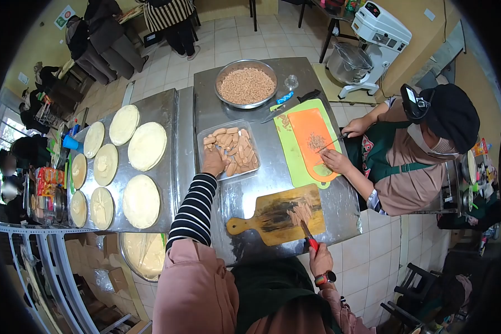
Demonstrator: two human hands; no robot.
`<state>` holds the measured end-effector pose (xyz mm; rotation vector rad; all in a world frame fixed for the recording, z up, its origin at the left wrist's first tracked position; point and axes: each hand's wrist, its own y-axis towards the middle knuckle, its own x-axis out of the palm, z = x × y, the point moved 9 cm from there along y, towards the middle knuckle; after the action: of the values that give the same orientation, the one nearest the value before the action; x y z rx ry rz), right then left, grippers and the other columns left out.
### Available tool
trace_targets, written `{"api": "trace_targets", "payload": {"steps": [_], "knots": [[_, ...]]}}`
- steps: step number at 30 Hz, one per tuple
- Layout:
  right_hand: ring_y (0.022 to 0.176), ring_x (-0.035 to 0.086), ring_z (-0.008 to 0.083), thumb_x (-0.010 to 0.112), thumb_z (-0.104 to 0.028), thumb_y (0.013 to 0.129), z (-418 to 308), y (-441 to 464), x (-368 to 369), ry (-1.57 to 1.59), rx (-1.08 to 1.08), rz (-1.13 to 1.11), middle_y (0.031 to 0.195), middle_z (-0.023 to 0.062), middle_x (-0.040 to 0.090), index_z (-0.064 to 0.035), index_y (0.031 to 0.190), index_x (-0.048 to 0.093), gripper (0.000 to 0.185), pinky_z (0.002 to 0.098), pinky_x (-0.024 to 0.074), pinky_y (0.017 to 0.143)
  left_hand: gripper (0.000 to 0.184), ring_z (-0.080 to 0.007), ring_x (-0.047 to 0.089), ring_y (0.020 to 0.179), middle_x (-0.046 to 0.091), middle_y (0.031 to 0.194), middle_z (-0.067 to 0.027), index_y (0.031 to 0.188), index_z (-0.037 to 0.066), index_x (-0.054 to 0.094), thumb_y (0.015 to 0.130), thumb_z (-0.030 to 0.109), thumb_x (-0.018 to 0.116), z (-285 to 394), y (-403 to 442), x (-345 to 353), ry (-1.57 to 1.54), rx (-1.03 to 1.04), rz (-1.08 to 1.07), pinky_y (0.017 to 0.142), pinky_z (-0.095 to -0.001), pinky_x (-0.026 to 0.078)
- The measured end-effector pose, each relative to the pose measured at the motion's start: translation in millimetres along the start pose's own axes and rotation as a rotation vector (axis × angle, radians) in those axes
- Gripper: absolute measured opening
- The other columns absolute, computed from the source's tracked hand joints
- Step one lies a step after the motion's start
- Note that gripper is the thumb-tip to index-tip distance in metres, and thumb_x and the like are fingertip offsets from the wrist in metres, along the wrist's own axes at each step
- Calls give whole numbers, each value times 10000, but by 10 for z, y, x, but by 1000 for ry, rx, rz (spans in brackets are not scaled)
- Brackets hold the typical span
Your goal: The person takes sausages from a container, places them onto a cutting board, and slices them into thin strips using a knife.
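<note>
My left hand [214,162] reaches into a clear plastic tub [254,146] of light brown sausage pieces [238,149]; its fingertips are hidden among them. My right hand [320,260] is closed around the red handle of a knife [310,236]. The blade rests by a small pile of sliced sausage [300,214] on a wooden board [267,222] with a round-ended handle pointing left. Behind the tub stands a wide metal bowl [246,83] full of finely chopped brown pieces.
Across the right side, a co-worker [412,156] chops on an orange board [306,131] over a green board [289,147]. Another knife [278,113] lies behind. Round pale dough sheets [141,201] cover the left table. A mixer [373,44] stands at the back right.
</note>
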<state>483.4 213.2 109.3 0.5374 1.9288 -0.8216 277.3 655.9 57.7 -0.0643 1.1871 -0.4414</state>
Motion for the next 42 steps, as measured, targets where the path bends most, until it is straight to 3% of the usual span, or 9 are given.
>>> {"api": "trace_targets", "payload": {"steps": [4, 11, 12, 13, 15, 17, 19, 23, 42], "knots": [[718, 574, 367, 550, -270, 799, -16, 22, 60, 4, 15, -30, 786, 207, 583, -17, 940, 484, 297, 436, 458, 646, 344, -342, 560, 884, 586, 874, -227, 935, -37, 536, 698, 170, 674, -120, -13, -28, -119, 4, 146, 783, -385, 449], [747, 572, 372, 547, -271, 802, -50, 3, 32, 34, 36, -31, 821, 209, 587, -23, 962, 490, 301, 439, 454, 664, 237, -356, 592, 761, 593, 816, -243, 853, -26, 578, 754, 189, 592, 212, -231, -559, -180, 41, 304, 647, -395, 479], [753, 569, 373, 542, -271, 805, -79, -3, 44, 74, 26, -31, 827, 207, 587, -25, 969, 490, 300, 437, 453, 670, 207, -254, 615, 694, 619, 761, -164, 881, -10, 582, 761, 159, 596, 334, -347, -595, -270, 73, 274, 612, -335, 483], [760, 566, 375, 537, -272, 808, -113, -7, 46, 113, 17, -30, 832, 204, 587, -28, 975, 490, 300, 435, 452, 676, 207, -254, 615, 694, 619, 761, -164, 881, -10, 582, 761, 159, 596, 416, -465, -532, -270, 77, 253, 612, -335, 483], [800, 557, 388, 477, -287, 844, -187, -11, 138, 163, 38, -103, 866, 213, 584, -30, 990, 489, 296, 447, 444, 700, 177, -167, 594, 643, 603, 651, -70, 898, 6, 560, 759, 112, 587, 779, -857, -136, -847, 263, -122, 581, -296, 465], [800, 555, 399, 437, -301, 861, -221, -10, 311, 218, 65, -168, 874, 224, 581, -30, 995, 488, 307, 463, 439, 699, 173, -89, 551, 620, 580, 653, -31, 910, 3, 553, 765, 96, 571, 1047, -1466, 257, -892, 169, -309, 566, -248, 451], [749, 554, 412, 410, -314, 870, -264, -24, 448, 226, 38, -148, 807, 238, 579, -27, 982, 486, 317, 478, 437, 665, 202, -129, 573, 618, 594, 684, -76, 916, -18, 542, 750, 87, 588, 1040, -1895, 948, -882, 178, -397, 573, -264, 460], [694, 553, 429, 363, -327, 885, -354, -59, 614, 247, -27, -107, 737, 255, 577, -20, 967, 478, 338, 503, 433, 625, 224, -165, 598, 636, 605, 712, -110, 908, -32, 531, 741, 97, 605, 1009, -2362, 1569, -788, 148, -276, 584, -280, 470], [667, 554, 424, 307, -329, 902, -301, -297, 778, 245, 51, -165, 719, 253, 574, -20, 981, 450, 350, 503, 431, 593, 188, -210, 617, 588, 620, 648, -123, 752, -18, 568, 723, 148, 650, 899, -2523, 1486, -706, -38, -68, 578, -302, 478]]}}
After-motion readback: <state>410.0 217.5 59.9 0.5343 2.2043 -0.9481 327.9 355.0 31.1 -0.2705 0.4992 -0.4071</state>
